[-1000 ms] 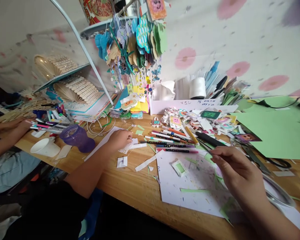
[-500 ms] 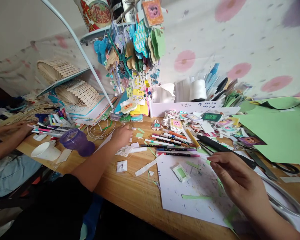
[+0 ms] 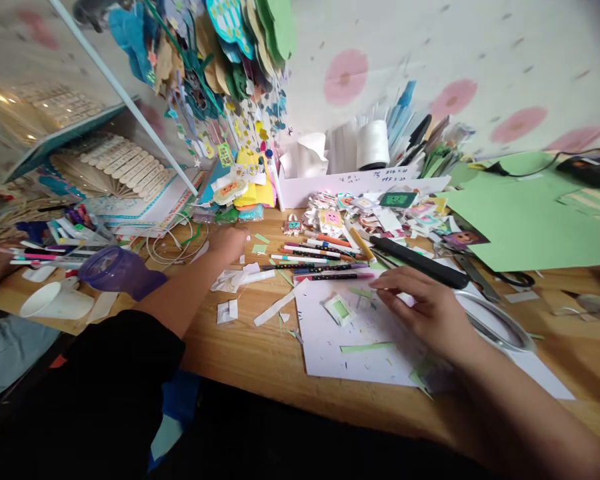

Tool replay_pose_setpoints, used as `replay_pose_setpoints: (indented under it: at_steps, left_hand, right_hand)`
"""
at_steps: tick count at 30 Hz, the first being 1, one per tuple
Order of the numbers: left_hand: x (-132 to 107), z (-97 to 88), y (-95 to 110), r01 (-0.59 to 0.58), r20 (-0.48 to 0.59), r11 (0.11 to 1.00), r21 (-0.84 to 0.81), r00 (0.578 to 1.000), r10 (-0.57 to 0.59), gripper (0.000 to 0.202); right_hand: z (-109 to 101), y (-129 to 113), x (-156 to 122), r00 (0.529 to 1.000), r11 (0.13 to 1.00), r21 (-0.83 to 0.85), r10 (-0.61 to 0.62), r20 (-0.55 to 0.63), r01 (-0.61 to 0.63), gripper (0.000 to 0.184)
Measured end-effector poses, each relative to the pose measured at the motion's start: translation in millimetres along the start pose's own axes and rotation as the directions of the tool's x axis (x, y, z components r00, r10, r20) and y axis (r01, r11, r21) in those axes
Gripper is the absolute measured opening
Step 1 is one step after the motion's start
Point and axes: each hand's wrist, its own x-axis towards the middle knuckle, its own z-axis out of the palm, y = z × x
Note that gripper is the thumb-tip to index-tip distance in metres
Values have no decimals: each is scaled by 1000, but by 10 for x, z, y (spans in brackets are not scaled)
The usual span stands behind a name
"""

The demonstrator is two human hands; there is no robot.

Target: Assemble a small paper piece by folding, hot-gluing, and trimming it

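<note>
On the white sheet lies a small white-bordered green card.

Blurred handwritten numbers on pale board

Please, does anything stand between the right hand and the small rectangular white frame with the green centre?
Nothing upright is visible there. Only small, flat, pale green paper scraps lie on the white paper sheet, between the bare right hand and the small rectangular white frame with the green centre.
</note>
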Motion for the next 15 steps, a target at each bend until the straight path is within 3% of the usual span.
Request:
replay_pose_setpoints:
  at_steps: [4, 7, 9, 11, 15]
  left_hand:
    - [-246, -189, 120, -36, -61, 999, -2, 997, 36, 30]
    - [-549, -330, 414, -228, -165, 958, -176, 966, 199, 24]
    - [-740, -379, 697, -419, -227, 852, -314, 904, 361, 20]
    - [-881, -384, 987, -577, -276, 737, -352, 816, 507, 22]
    - [-963, -310, 1372, -688, -346, 646, -330, 725, 596, 21]
  right_hand:
    - [7, -72, 6, 998, 999, -32, -33, 47, 34, 13]
    - [-7, -73, 14, 1000, 999, -46, -24, 4, 24, 13]
    - [-20, -64, 36, 1000, 998, -66, -12, -28, 11, 12]
    - [-44, -81, 61, 999, 996, -94, 4, -43, -8, 13]
    - [-185, -228, -35, 1000, 970, -241, 30, -1, -30, 15]
